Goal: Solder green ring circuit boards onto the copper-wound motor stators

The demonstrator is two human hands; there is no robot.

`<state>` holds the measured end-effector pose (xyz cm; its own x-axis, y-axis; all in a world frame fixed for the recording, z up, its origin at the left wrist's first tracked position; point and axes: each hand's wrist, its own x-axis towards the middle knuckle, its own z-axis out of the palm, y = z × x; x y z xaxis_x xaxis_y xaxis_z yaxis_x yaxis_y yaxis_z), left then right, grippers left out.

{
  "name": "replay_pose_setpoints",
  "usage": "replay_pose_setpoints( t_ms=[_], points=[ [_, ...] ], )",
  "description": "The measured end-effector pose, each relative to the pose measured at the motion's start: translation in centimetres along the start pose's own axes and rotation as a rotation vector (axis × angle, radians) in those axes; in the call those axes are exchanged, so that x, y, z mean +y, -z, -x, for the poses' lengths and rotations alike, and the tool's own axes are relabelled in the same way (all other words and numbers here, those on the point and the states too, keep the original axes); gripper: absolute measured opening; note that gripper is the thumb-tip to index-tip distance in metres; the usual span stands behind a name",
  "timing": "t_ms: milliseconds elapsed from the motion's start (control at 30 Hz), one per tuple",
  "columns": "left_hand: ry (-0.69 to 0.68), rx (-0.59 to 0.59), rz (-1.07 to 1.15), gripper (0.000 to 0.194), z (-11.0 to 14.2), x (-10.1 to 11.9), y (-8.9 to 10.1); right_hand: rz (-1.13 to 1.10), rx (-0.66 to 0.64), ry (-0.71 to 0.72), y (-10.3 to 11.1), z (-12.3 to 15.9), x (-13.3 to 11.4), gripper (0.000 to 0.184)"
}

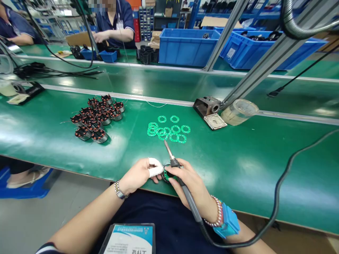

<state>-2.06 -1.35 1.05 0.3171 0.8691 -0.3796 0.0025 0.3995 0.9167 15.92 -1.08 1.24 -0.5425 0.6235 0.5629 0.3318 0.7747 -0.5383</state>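
My left hand (141,172), with white coverings on the thumb and a finger, is closed on the left side of a motor stator (166,175) at the table's front edge. A green ring-shaped circuit board lies on top of that stator. My right hand (192,181) has its fingertips on the board's right side. A soldering iron (186,192) is also in the right hand, its tip slanting up and away from me. Beyond the tip lie several loose green ring boards (174,128). To the left stands a cluster of copper-wound stators (96,116).
A soldering iron holder (208,106), a cleaning pad (215,121) and a cloudy plastic tub (239,112) stand at the back right. The iron's cable (277,197) loops over the right side. Past the metal rail are blue bins (188,47) and a co-worker (116,28).
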Motion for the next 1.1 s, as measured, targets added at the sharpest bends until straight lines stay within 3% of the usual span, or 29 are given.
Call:
replay_pose_setpoints(
  t_ms=[133,300,533,733,1100],
  points=[
    [-0.003,-0.021,-0.001,0.02,-0.1,-0.1,0.0,-0.033,0.05,-0.015,0.5,0.4,-0.4,0.027],
    [0.016,-0.023,-0.024,0.018,-0.4,-0.2,0.2,-0.07,0.152,-0.143,2.2,0.8,-0.9,0.02],
    [0.019,-0.03,-0.032,0.016,-0.3,0.1,0.2,-0.159,0.116,-0.134,4.0,1.0,-1.1,0.024],
    [0.049,-0.023,-0.024,0.017,-0.3,0.3,0.2,-0.216,0.053,-0.226,4.2,0.8,-1.4,0.019],
    [0.047,-0.014,-0.075,0.016,-0.3,0.2,0.2,-0.224,0.048,-0.222,4.4,0.8,-1.5,0.019]
  ],
)
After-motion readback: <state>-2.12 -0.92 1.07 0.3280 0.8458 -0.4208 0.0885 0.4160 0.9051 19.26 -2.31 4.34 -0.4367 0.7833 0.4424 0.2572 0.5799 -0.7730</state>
